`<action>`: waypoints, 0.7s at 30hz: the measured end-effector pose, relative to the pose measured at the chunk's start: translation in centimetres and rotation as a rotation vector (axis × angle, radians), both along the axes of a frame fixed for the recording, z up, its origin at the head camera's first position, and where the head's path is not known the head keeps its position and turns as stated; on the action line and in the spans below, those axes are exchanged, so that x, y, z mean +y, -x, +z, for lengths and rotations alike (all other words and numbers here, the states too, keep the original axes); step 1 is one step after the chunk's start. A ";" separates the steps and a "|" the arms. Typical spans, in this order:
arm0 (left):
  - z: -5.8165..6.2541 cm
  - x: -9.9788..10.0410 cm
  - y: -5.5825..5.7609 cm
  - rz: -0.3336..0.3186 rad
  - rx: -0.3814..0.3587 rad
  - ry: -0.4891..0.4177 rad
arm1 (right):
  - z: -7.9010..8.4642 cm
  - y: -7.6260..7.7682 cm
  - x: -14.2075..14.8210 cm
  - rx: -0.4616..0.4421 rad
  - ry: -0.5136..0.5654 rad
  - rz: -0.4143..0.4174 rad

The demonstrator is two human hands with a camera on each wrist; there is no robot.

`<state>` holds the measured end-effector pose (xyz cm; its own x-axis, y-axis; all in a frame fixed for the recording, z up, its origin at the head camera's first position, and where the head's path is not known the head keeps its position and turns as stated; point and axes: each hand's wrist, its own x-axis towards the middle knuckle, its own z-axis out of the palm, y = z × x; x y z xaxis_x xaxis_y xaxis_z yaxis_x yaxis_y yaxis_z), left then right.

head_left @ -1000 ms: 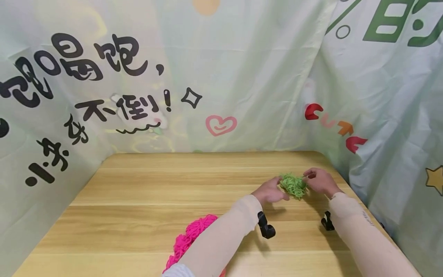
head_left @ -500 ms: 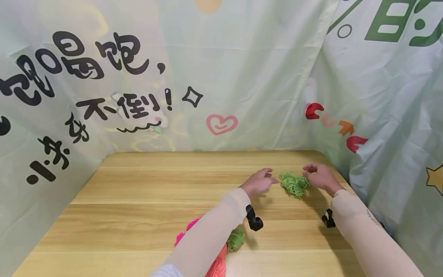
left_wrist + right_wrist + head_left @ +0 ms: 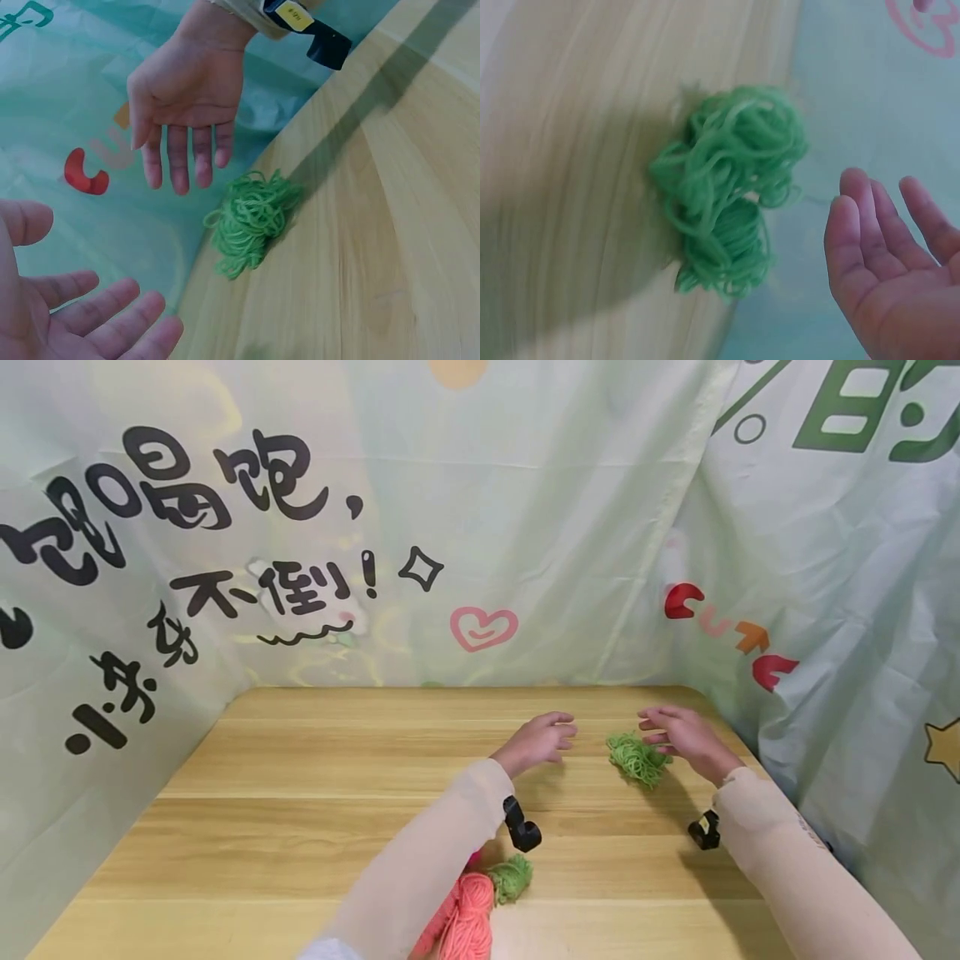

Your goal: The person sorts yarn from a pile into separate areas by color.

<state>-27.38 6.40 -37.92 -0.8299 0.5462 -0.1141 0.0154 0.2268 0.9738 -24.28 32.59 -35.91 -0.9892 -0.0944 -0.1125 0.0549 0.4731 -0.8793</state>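
A loose tangle of green yarn (image 3: 636,760) lies on the wooden table toward the back right. In the right wrist view the yarn (image 3: 731,187) shows looped strands and a tighter wound lump at one end. My right hand (image 3: 690,739) hovers just above and right of it, fingers extended, holding nothing. To the yarn's left, my left hand (image 3: 534,742) is held in the air with its fingers spread and apart from the yarn. The left wrist view shows both palms, the left hand (image 3: 90,307) and the right hand (image 3: 191,97), with nothing in them.
Near the front of the table (image 3: 300,843), coral yarn (image 3: 472,918) and a small green yarn bundle (image 3: 512,878) lie together. My left forearm covers most of a pink yarn pile there. A printed cloth (image 3: 570,527) hangs behind and at the sides.
My left hand has let go of the green yarn and drawn away to the left. The right hand has released it too and lifted slightly. The yarn stays in place.
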 end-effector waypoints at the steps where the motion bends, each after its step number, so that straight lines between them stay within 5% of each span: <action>1: 0.1 -0.4 0.0 0.000 0.006 0.002 | 0.1 -0.1 -0.2 -0.006 0.014 0.018; 11: -0.9 -4.3 -0.5 0.000 0.091 0.038 | 0.1 -1.1 -1.7 -0.012 0.097 0.138; 21: -0.3 -7.0 -2.2 -0.015 0.064 -0.045 | -1.0 -1.9 -3.3 -0.017 0.210 0.191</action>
<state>-25.19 -0.62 -38.25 -0.8263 0.5621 -0.0359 0.0814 0.1823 0.9799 -22.35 29.30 -36.88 -0.9493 -0.3019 -0.0874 -0.0019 0.2838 -0.9589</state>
